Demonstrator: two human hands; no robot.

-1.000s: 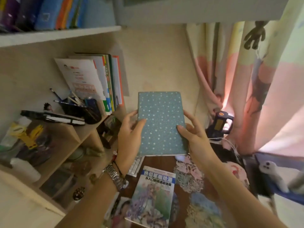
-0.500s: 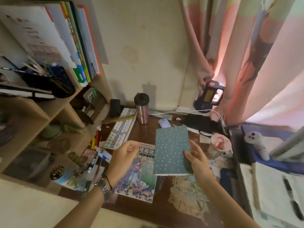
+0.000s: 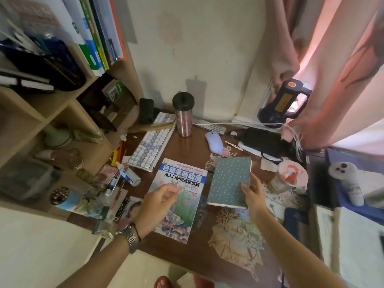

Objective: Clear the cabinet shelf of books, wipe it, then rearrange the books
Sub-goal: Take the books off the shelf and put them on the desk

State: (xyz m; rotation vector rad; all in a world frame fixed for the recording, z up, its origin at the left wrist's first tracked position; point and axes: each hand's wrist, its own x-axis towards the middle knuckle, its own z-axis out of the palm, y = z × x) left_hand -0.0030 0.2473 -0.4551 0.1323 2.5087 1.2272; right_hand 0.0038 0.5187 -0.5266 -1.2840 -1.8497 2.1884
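My right hand (image 3: 254, 196) grips the right edge of a teal notebook with white dots (image 3: 228, 181), holding it low over the brown desk (image 3: 199, 244), tilted. My left hand (image 3: 155, 204) hovers above a drawing book with a blue title band (image 3: 178, 196) that lies flat on the desk; its fingers are loosely curled and hold nothing. Several upright books (image 3: 99, 32) lean on the cabinet shelf (image 3: 52, 107) at the upper left, beside a dark pen holder (image 3: 56, 63).
A keyboard (image 3: 151, 144), a tumbler (image 3: 184, 115), a white mouse (image 3: 214, 141), a black pouch (image 3: 264, 140) and a lamp (image 3: 284, 102) crowd the desk's back. Pens and glue bottles (image 3: 126, 175) lie left. A paper cup (image 3: 288, 177) stands right. Curtains (image 3: 332, 59) hang behind.
The teal notebook came down from in front of the shelf to just above the desk. My left hand let go of it and moved left; only my right hand holds it now.
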